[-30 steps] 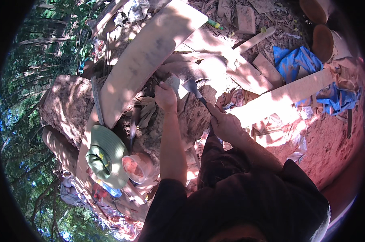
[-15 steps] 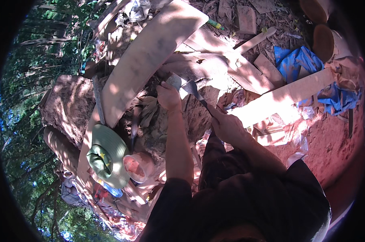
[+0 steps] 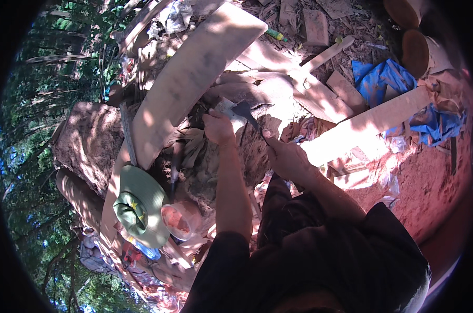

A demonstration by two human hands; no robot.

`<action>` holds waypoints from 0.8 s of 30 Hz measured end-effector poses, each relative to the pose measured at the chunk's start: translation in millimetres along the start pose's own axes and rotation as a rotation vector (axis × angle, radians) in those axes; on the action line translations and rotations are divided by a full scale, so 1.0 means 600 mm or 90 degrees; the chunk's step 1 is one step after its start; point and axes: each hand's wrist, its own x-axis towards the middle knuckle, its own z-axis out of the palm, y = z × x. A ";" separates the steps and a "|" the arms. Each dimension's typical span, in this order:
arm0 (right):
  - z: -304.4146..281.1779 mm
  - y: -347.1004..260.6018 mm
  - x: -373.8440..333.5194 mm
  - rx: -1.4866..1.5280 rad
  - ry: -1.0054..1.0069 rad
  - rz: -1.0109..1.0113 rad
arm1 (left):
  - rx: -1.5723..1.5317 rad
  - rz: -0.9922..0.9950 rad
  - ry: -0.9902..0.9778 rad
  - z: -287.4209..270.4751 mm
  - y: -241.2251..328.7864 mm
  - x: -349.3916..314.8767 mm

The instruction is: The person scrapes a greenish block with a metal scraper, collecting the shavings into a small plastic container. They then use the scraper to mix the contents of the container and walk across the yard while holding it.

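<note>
The person's right hand [image 3: 288, 159] has its fingers wrapped round the handle [image 3: 258, 127] of a dark tool [image 3: 243, 110], gripping it well back, probably so that the hand keeps clear of the flared blade and can steer it. The blade slants up and to the left over a pale piece [image 3: 226, 106], and from this angle I cannot tell whether the two touch. The left hand [image 3: 219, 129] has its fingers closed on the piece's near left edge, though their undersides are hidden; that hold seems meant to keep the piece steady while leaving its right side free for the blade. The piece is in front of the person, just above a rough brown block [image 3: 251, 151], which likely serves as a prop, although the contact between them is unclear. Both forearms reach straight forward from the body, which suggests the spot suits a two-handed hold. A long board [image 3: 179, 88] lies slantwise just beyond the left hand, close enough to limit room there. The green hat [image 3: 142, 208] sits to the left, its brim beside a clear cup [image 3: 181, 220] with reddish contents, both apparently set aside from the hands. On the right, a sunlit plank [image 3: 369, 125] runs toward a crumpled blue sheet [image 3: 385, 78].
</note>
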 end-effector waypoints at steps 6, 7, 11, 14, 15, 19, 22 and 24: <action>0.010 0.004 0.014 -0.083 0.039 -0.048 | 0.011 -0.013 -0.039 -0.009 0.006 -0.002; 0.010 0.008 0.013 -0.112 -0.010 -0.008 | 0.016 -0.014 -0.033 -0.008 0.006 -0.001; 0.020 0.023 0.020 -0.062 -0.013 -0.020 | 0.022 0.022 -0.022 -0.003 0.000 -0.001; 0.034 0.029 0.033 -0.097 0.091 -0.152 | 0.020 0.010 -0.041 -0.001 -0.004 0.000; 0.035 0.030 0.033 -0.134 0.136 -0.216 | 0.018 0.014 -0.040 -0.001 -0.004 0.000; 0.035 0.029 0.034 -0.119 -0.010 -0.017 | 0.019 0.036 -0.018 -0.002 -0.003 0.002; 0.033 0.027 0.034 -0.092 0.090 -0.135 | 0.022 0.029 -0.030 0.000 -0.003 -0.001; 0.033 0.024 0.042 -0.124 0.069 -0.104 | 0.021 0.028 -0.026 0.001 -0.005 -0.003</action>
